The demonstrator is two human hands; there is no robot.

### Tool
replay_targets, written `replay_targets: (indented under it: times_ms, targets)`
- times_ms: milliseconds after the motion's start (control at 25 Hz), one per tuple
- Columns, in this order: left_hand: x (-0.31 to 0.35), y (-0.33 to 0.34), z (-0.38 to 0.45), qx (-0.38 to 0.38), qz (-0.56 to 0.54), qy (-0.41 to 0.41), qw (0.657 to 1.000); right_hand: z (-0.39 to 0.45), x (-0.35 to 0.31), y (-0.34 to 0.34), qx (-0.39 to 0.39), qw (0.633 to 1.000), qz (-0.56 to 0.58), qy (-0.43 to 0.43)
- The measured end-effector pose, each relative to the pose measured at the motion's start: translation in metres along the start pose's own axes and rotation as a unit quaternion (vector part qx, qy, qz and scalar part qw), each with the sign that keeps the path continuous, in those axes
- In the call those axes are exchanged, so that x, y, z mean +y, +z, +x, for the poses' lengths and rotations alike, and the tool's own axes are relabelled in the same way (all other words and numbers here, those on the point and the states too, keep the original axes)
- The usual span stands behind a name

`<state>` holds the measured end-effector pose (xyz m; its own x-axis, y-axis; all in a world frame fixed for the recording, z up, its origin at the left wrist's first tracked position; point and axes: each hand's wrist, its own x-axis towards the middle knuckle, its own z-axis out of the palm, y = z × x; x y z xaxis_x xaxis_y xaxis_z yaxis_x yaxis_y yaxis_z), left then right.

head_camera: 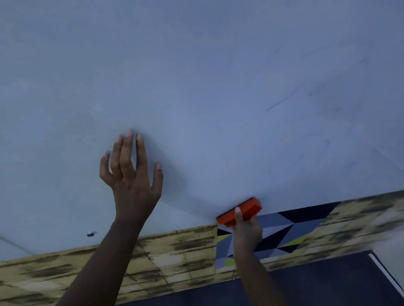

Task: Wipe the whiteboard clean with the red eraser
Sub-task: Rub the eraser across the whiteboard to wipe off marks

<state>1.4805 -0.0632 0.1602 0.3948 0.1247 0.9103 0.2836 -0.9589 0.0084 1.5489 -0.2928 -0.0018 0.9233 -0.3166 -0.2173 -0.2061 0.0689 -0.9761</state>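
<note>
We had the right hand point(247, 231) pinching the red eraser point(240, 212) flat against the whiteboard's point(189, 69) bottom edge, while our left hand point(131, 173) hovered fingers-spread near the whiteboard, left of the eraser.

- No legible text, label, brand, number or sign anywhere in view.
- On the whiteboard point(189, 69): only faint smeared marker streaks, right of centre, unreadable as characters.
- On the red eraser point(240, 212), at the whiteboard's lower edge: no readable marking.
</note>
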Motion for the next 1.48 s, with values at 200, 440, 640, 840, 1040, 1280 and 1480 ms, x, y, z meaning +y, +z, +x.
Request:
replay_targets:
  times_ms: [200, 440, 640, 840, 1040, 1280, 1480]
  targets:
    - [-0.009, 0.017, -0.018, -0.014, 0.020, 0.035, 0.999, 0.019, 0.008, -0.017, -0.012, 0.997, 0.064, 0.031]
    - [-0.015, 0.033, -0.024, 0.016, 0.013, 0.048, 0.999, 0.008, -0.102, -0.004, 0.057, 0.979, 0.087, -0.178]
    - [-0.020, 0.044, -0.029, 0.049, 0.013, 0.061, 0.997, -0.020, -0.105, 0.029, 0.027, 0.898, -0.096, -0.429]
    - [-0.018, 0.053, -0.036, 0.073, 0.003, 0.067, 0.995, -0.028, -0.045, 0.028, -0.060, 0.757, -0.337, -0.557]
    - [-0.022, 0.059, -0.041, 0.088, -0.007, 0.075, 0.993, -0.027, -0.081, 0.023, -0.014, 0.763, -0.333, -0.554]
    - [-0.023, 0.060, -0.046, 0.081, 0.002, 0.074, 0.994, -0.019, -0.215, 0.010, 0.040, 0.874, -0.067, -0.479]
    - [-0.018, 0.057, -0.043, 0.084, 0.010, 0.056, 0.995, -0.020, -0.198, 0.017, -0.017, 0.839, -0.130, -0.528]
